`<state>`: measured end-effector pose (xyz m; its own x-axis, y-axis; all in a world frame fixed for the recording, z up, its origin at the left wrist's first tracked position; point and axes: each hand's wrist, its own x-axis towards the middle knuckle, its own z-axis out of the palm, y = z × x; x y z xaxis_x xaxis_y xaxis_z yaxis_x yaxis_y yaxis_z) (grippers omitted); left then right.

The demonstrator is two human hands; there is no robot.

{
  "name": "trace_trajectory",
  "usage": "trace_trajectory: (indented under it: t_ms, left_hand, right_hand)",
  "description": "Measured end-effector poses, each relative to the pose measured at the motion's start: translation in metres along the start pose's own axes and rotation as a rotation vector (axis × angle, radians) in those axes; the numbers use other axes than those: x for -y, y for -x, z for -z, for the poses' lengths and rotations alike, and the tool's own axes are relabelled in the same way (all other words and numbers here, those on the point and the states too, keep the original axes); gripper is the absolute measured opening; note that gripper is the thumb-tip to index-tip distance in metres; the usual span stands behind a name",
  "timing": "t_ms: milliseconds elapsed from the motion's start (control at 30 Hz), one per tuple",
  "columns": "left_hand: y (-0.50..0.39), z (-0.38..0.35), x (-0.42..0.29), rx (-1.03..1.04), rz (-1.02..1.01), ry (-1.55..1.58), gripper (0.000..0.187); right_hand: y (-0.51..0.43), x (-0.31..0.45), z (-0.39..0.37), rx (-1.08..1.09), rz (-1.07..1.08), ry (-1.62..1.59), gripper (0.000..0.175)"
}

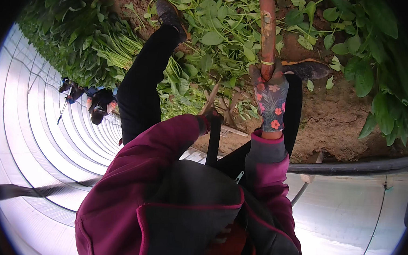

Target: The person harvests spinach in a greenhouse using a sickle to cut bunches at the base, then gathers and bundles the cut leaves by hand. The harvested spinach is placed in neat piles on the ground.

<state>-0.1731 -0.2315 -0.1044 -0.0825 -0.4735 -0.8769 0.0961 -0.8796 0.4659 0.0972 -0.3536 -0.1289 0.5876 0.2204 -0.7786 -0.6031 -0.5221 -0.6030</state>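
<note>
My right hand (270,100), in a grey glove with a floral print, is closed around the end of a reddish wooden handle (267,36). The handle runs up to a metal collar at the top edge; the rest of the tool is out of the picture. Between my legs, my left hand (209,120) is low, beside the upper end of a black strap (213,142) and some crossed wooden pieces (227,111). Its fingers are mostly hidden and dark, so its grip is unclear. Cut or pulled leafy green plants (213,37) lie around my feet.
Dense leafy plants stand at left (72,42) and right (387,58). Bare soil (330,117) lies by my right leg, edged by a black pipe (352,167) along the plastic greenhouse wall (342,213). Other people (98,105) are farther off at left.
</note>
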Motion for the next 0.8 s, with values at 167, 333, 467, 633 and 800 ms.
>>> trace_trajectory:
  t_ms: [167, 333, 467, 633, 800]
  left_hand:
    - [0.027, 0.030, -0.040, -0.128, 0.026, 0.131, 0.050]
    - [0.013, 0.101, -0.008, -0.343, -0.037, 0.253, 0.047]
    - [-0.024, 0.148, 0.036, -0.465, -0.115, 0.333, 0.045]
    - [-0.035, 0.160, 0.066, -0.489, -0.117, 0.367, 0.042]
    - [-0.049, 0.156, 0.095, -0.512, -0.138, 0.398, 0.039]
  right_hand:
    - [-0.005, -0.016, 0.003, -0.004, 0.108, -0.136, 0.034]
    - [-0.014, -0.013, 0.014, -0.013, 0.052, -0.101, 0.034]
    - [-0.010, 0.005, 0.042, -0.030, 0.128, 0.009, 0.034]
    - [-0.018, 0.036, 0.058, 0.087, -0.019, -0.283, 0.035]
    - [-0.030, 0.049, 0.068, 0.009, 0.064, 0.242, 0.034]
